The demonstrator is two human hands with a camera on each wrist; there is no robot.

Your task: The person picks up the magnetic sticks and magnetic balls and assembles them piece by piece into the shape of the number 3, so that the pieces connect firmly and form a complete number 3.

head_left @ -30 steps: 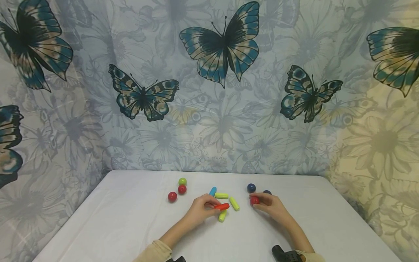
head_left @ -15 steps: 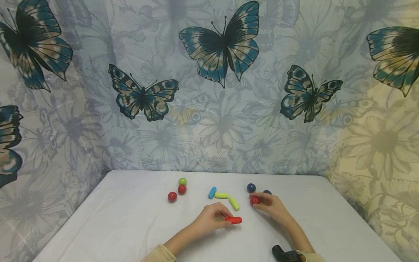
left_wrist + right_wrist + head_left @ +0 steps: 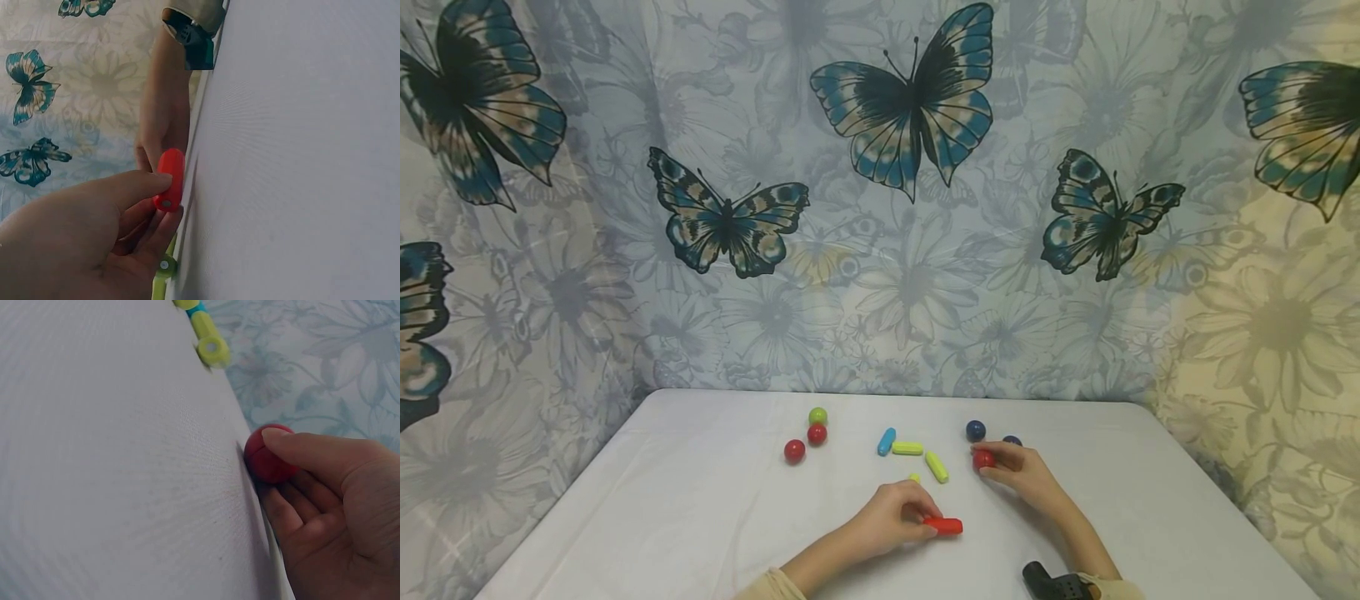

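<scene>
My left hand (image 3: 889,521) pinches a short red stick (image 3: 946,526) between thumb and fingers, low over the near middle of the table. In the left wrist view, a small metallic dot shows on the rounded end of this red stick (image 3: 170,181). Farther right, my right hand (image 3: 1028,479) grips a red ball (image 3: 982,460); the right wrist view has the thumb pressed on the red ball (image 3: 267,461). Beyond the left hand lie two yellow-green sticks (image 3: 936,467) and a blue stick (image 3: 887,442). A third yellow-green stick (image 3: 914,478) is mostly hidden behind the left hand.
Two red balls (image 3: 794,452) and a green ball (image 3: 817,415) sit at the back left of the white table (image 3: 700,483). Near the right hand are two dark blue balls (image 3: 976,430), one partly covered. A butterfly-patterned cloth (image 3: 917,333) hangs behind the table.
My left hand has carried the red stick toward me and to the right, away from the other sticks. The right hand has stayed in place on the red ball.
</scene>
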